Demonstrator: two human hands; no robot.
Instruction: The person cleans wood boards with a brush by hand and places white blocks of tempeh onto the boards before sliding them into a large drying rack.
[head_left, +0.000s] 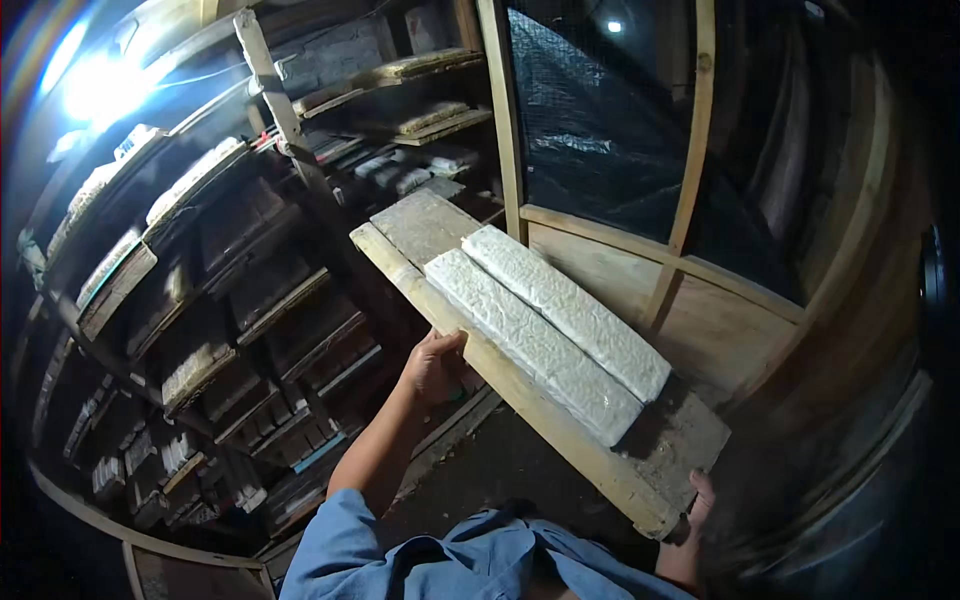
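A long wooden board with a thick pale beam along its near side slants across the middle, its far end up and to the left. Two long white blocks, bumpy like slabs of tempeh, lie side by side on top. My left hand is closed on the board's near edge, partly tucked under the beam. At the lower right end, my right hand grips the board's corner, and some of its fingers are hidden beneath.
Tall wooden racks fill the left side, several shelves bearing pale slabs. A wooden-framed mesh door or panel stands beyond the board, close to its right side. Bright lamp at upper left; dark floor below.
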